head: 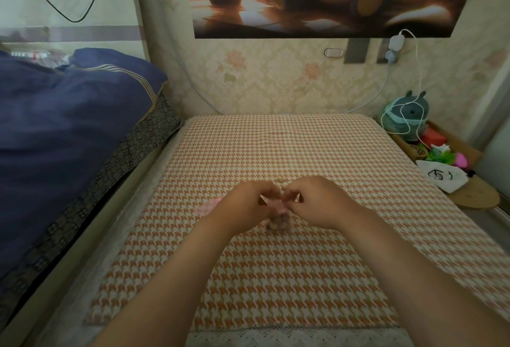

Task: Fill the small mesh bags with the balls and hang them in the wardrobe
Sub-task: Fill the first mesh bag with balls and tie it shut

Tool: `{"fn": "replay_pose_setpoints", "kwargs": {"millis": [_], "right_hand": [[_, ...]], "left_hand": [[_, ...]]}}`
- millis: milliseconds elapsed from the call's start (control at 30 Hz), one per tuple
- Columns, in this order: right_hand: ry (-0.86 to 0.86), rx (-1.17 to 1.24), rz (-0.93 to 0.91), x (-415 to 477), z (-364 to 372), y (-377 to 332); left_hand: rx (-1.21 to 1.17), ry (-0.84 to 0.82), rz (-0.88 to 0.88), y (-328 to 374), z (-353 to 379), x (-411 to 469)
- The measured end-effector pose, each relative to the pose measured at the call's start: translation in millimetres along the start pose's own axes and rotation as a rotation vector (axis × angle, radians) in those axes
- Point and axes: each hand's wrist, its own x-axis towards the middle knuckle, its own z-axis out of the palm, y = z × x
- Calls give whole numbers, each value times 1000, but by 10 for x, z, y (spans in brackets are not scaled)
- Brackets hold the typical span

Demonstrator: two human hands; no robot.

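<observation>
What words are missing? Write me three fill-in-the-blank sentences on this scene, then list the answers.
1. Both hands, the left hand and the right hand, meet at the top of a small ____ mesh bag.
2. The bag sits on a houndstooth mat patterned in white and ____.
3. The folded bedding to the person's left is dark ____.

Missing words: pink; orange; blue.

— What carries everything here?
— A desk covered by an orange-and-white houndstooth cloth (276, 148).
— And directly on it?
— A small pink mesh bag holding brownish balls (278, 222), plus a pink fabric piece (205, 206) just left.
</observation>
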Motion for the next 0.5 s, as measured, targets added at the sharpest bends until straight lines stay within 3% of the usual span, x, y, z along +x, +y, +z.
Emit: {"fn": "replay_pose_setpoints", "kwargs": {"millis": [267,500], "right_hand": [[-78,-246,-78,-16,-1,-35],[-44,-202,-129,-19,-3,-60]], "left_hand": [[112,24,-31,49,-44,-10],[94,32,-31,22,-50,-25]]}}
